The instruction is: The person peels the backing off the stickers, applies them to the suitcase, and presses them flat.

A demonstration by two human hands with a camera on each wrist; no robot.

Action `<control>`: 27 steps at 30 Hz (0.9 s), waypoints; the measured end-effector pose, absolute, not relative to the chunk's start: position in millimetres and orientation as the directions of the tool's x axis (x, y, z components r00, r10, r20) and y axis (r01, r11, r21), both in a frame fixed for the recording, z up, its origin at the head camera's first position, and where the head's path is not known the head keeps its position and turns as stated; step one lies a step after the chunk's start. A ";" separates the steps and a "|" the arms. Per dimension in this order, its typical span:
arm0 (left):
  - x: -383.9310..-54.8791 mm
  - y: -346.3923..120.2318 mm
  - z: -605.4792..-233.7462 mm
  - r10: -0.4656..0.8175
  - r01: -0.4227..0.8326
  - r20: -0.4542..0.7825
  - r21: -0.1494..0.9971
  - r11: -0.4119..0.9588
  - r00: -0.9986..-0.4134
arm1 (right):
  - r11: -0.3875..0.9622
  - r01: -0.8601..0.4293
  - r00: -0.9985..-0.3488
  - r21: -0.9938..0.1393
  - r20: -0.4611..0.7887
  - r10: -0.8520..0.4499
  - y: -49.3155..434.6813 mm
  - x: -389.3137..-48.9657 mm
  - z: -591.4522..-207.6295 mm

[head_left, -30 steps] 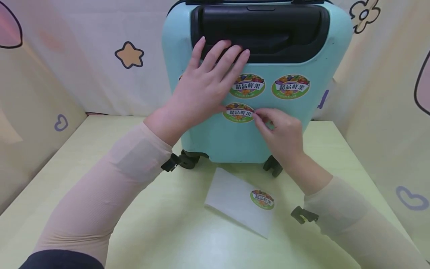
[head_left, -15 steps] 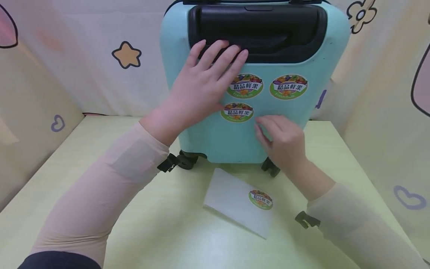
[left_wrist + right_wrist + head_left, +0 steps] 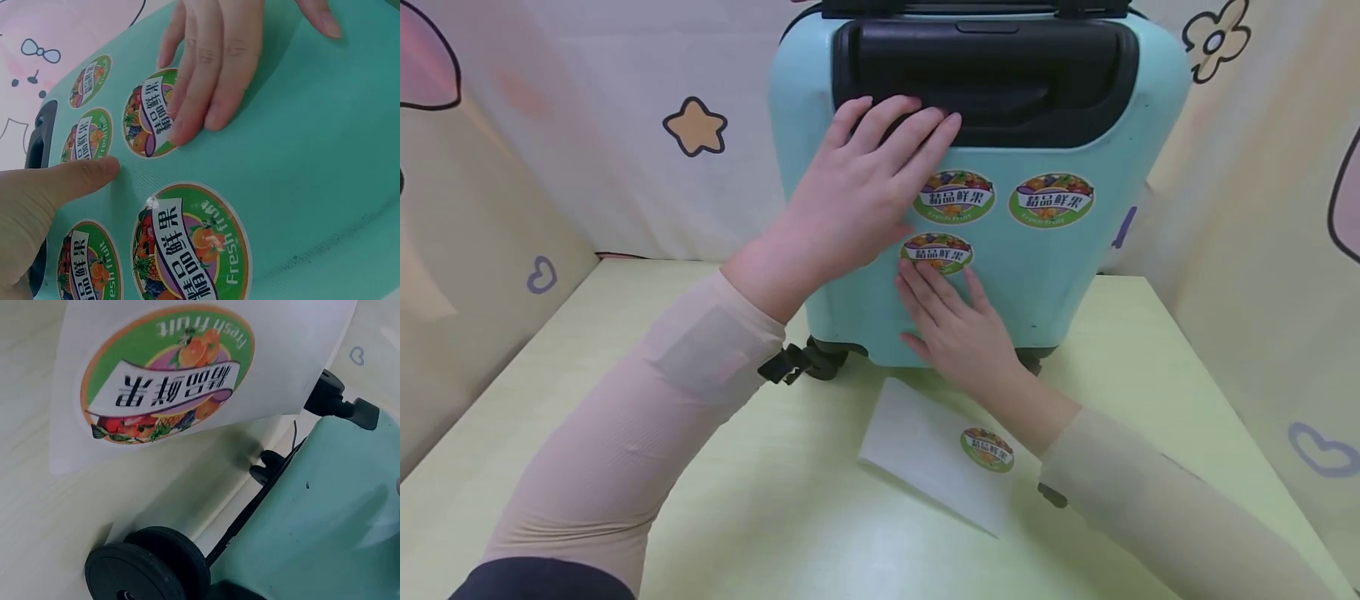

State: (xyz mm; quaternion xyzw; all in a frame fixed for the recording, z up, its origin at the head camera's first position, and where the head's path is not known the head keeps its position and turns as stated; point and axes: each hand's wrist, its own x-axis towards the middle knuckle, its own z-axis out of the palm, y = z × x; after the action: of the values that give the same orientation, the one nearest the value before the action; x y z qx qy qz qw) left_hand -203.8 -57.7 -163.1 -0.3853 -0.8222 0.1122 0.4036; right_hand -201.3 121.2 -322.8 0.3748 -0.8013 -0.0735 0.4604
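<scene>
A light teal suitcase (image 3: 865, 321) stands upright on the table, with oval fruit stickers on its front. My left hand (image 3: 857, 200) rests on it, fingers spread over the lower edge of the black recessed handle panel (image 3: 992, 75). With extended fingertips, my right hand (image 3: 962, 333) presses the lower part of a sticker (image 3: 938, 247) in the second row. In the left wrist view, those fingers partly cover that sticker (image 3: 139, 122), and my left thumb (image 3: 84, 178) touches the suitcase beside it. Another large sticker (image 3: 187, 250) shows lower there. The right wrist view leaves the right fingers almost wholly out.
A white backing sheet (image 3: 910, 442) lies in front of the suitcase, bearing one sticker (image 3: 987, 450). Black wheels (image 3: 137, 565) support the suitcase. Two more stickers (image 3: 955, 197) show in its upper row. A patterned curtain (image 3: 587, 125) hangs behind the table (image 3: 760, 500).
My right hand has gone from pinching the sticker's right edge, to drawing back from it, to pressing it with extended fingers from below. My left hand has stayed on the suitcase.
</scene>
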 end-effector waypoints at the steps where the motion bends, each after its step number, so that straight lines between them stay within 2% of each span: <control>1: -203.9 -57.7 -163.1 0.723 0.545 0.581 -0.493 0.678 -0.373 | 0.712 -0.525 -0.304 0.466 0.679 -0.668 121.4 -202.3 -323.4; 4: -203.9 -57.8 -162.8 0.720 0.546 0.587 -0.490 0.680 -0.370 | 0.715 -0.518 -0.315 0.469 0.673 -0.669 121.8 -204.3 -324.3; 11: -204.1 -58.9 -161.9 0.719 0.552 0.581 -0.480 0.682 -0.382 | 0.710 -0.547 -0.281 0.444 0.702 -0.655 126.5 -205.8 -325.3; 18: -203.5 -59.1 -161.7 0.717 0.546 0.574 -0.481 0.686 -0.395 | 0.709 -0.539 -0.295 0.453 0.687 -0.664 131.9 -206.8 -325.0; 27: -202.7 -57.4 -160.7 0.720 0.550 0.566 -0.479 0.684 -0.401 | 0.736 -0.490 -0.269 0.468 0.722 -0.638 141.5 -208.0 -326.7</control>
State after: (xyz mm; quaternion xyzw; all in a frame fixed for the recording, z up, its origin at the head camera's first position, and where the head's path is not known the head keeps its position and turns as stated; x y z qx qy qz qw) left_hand -202.7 -57.4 -160.7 -0.3826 -0.8300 0.1086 0.3910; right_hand -208.0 141.5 -326.7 0.3556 -0.7928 -0.0758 0.4891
